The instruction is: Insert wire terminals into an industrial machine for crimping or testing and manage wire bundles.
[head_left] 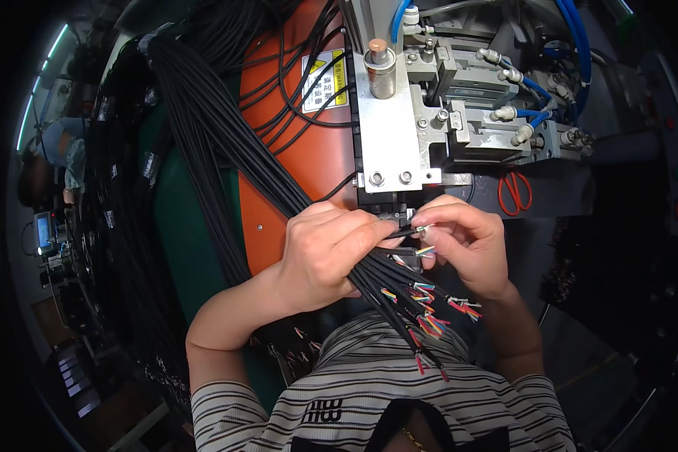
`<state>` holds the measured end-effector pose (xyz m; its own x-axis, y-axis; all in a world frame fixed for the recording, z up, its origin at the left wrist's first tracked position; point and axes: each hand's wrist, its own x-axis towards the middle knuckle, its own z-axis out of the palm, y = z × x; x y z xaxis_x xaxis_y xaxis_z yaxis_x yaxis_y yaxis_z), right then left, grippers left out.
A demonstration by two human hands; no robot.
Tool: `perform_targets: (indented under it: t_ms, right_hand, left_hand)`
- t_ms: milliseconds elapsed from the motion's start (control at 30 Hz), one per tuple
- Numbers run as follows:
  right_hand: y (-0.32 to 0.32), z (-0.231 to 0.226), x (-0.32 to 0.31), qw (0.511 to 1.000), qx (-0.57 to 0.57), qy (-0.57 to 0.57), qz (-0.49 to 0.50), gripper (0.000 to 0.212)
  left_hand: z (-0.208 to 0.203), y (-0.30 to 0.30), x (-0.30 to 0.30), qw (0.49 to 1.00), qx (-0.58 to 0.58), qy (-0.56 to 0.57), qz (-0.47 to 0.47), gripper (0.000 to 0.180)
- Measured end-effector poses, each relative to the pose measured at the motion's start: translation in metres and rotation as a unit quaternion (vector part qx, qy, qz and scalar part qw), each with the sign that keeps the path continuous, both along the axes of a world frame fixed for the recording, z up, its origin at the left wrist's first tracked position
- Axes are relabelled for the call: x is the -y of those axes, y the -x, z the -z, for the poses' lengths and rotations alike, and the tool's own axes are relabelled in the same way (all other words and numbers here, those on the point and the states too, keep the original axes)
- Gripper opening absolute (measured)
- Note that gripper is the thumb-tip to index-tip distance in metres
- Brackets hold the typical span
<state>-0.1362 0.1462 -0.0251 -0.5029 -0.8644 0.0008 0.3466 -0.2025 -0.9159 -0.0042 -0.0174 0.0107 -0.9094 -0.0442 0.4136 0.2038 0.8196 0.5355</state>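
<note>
My left hand (330,245) is closed round a thick bundle of black cables (237,147), its thumb and forefinger on one cable (404,233) lifted from the rest. Pinched at the stripped end of that cable is my right hand (468,245), with pale wire tips between thumb and forefinger. Both hands are just below the front of a metal pneumatic machine (390,143). Past my left hand the other cables fan down toward my striped shirt, ending in red, yellow, blue and white wires (431,324). My left palm and the gripped part of the bundle are hidden.
Pneumatic cylinders (482,94) with blue air hoses (582,45) stand right of the machine head. Red-handled scissors or a similar looped tool (514,193) lie beside it. An orange panel (267,226) with a warning label (325,81) and more hanging black cables (117,226) are at left.
</note>
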Motion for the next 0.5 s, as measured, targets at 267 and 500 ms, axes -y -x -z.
perform_targets:
  t_ms: [267,500]
  right_hand:
    - [0.023,0.013,-0.001,0.938,0.306,-0.008,-0.16,0.014]
    - [-0.01,-0.011,0.005,0.993,0.102,-0.054,-0.021,0.019]
  left_hand:
    - [0.014,0.005,-0.001,0.999,-0.041,0.031,0.013,0.03]
    - [0.011,0.005,-0.007,0.998,-0.013,0.067,0.003,0.025]
